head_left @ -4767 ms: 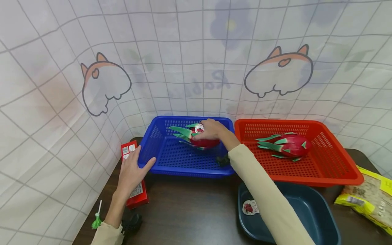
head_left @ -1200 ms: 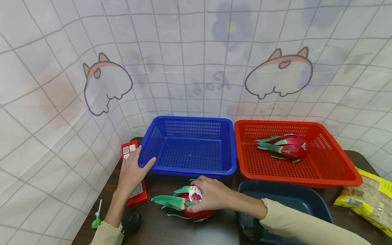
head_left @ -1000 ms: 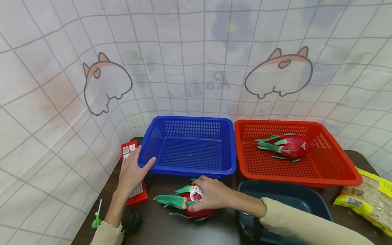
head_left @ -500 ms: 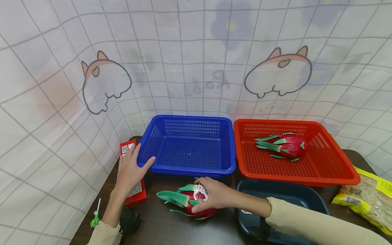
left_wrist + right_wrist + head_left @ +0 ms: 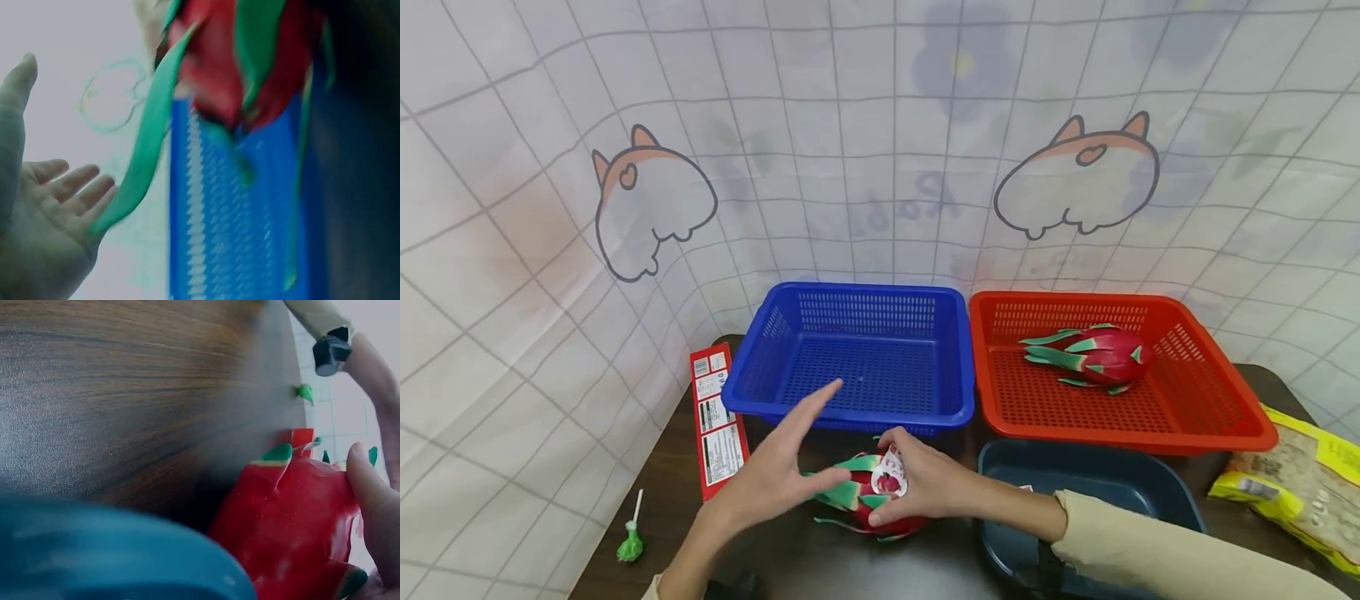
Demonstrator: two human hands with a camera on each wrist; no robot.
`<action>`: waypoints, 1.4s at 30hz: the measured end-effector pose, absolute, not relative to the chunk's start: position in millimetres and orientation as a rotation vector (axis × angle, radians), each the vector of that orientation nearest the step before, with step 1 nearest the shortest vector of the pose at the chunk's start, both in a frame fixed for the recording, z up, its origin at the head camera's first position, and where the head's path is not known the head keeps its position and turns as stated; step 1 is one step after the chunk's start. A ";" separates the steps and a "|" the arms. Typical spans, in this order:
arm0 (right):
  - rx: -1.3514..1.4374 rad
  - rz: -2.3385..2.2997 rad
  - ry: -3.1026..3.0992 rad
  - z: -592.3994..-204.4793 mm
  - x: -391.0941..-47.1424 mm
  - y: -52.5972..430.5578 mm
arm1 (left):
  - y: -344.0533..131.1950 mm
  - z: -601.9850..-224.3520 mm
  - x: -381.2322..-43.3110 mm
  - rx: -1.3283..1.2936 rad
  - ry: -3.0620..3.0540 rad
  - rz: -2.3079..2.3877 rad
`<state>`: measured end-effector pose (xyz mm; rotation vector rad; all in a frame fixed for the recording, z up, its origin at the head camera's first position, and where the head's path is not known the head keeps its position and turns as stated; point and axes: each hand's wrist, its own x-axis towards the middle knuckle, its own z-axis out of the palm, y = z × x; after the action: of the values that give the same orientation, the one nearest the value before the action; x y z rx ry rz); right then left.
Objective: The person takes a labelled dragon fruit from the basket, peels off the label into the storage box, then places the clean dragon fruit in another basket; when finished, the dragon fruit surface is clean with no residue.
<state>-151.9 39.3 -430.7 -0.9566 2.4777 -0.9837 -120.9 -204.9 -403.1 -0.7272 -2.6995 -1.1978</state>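
My right hand [image 5: 928, 483] grips a red dragon fruit [image 5: 898, 527] with green leaf tips, in front of the blue basket [image 5: 850, 415]. A round white sticker [image 5: 889, 473] with a fruit picture shows on its top beside my right fingers. My left hand [image 5: 771, 479] hovers at the leafy end, fingers straight and thumb spread, partly hiding the leaves in the head view. In the left wrist view, one long green leaf [image 5: 147, 147] crosses in front of the left hand's fingertips. The right wrist view shows the right thumb [image 5: 369, 481] against the fruit's red skin.
A red basket [image 5: 1120, 437] holds another dragon fruit [image 5: 1108, 358]. The dark blue basin [image 5: 1172, 483] lies under my right forearm. On the left are a red box [image 5: 718, 425] and a green lollipop [image 5: 631, 543]; a yellow bag [image 5: 1292, 487] lies far right.
My right hand has brought the dragon fruit from the blue basket onto the near side. My left hand has just left the basket's left rim and moved right, toward the fruit's leaves.
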 end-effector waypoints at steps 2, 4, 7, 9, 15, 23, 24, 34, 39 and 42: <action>-0.957 -0.972 2.493 -430.9 -150.5 38.9 | -196.8 -408.3 -116.5 -0.753 -2.794 -1.199; -0.966 -0.971 2.504 -430.9 -148.9 39.0 | -192.9 -414.0 -114.3 -0.762 -2.870 -1.136; -0.948 -0.979 2.521 -430.1 -146.0 41.4 | -192.5 -419.8 -113.7 -0.786 -2.945 -1.024; -0.927 -1.000 2.530 -429.3 -144.0 44.7 | -193.4 -422.1 -114.3 -0.821 -2.993 -0.946; -0.891 -0.999 2.556 -428.0 -137.4 57.8 | -191.6 -431.8 -117.2 -0.913 -3.155 -0.782; -0.957 -0.985 2.609 -431.1 -130.1 67.0 | -185.9 -439.3 -116.6 -0.826 -3.224 -0.893; -0.960 -0.981 2.618 -431.7 -129.5 67.5 | -184.6 -439.5 -116.0 -0.809 -3.221 -0.897; -0.926 -0.919 2.666 -430.6 -126.6 72.3 | -172.1 -440.5 -114.4 -0.761 -3.165 -0.801; -0.955 -0.985 2.676 -422.8 -128.0 75.9 | -169.8 -437.9 -115.9 -0.751 -3.162 -0.764; -1.015 -1.066 2.666 -420.9 -130.7 76.8 | -168.1 -437.0 -116.2 -0.754 -3.168 -0.737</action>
<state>-130.7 76.8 -420.9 -1.0153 2.6656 -1.0662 -116.2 -168.1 -437.0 -0.7543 -3.1676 -0.7375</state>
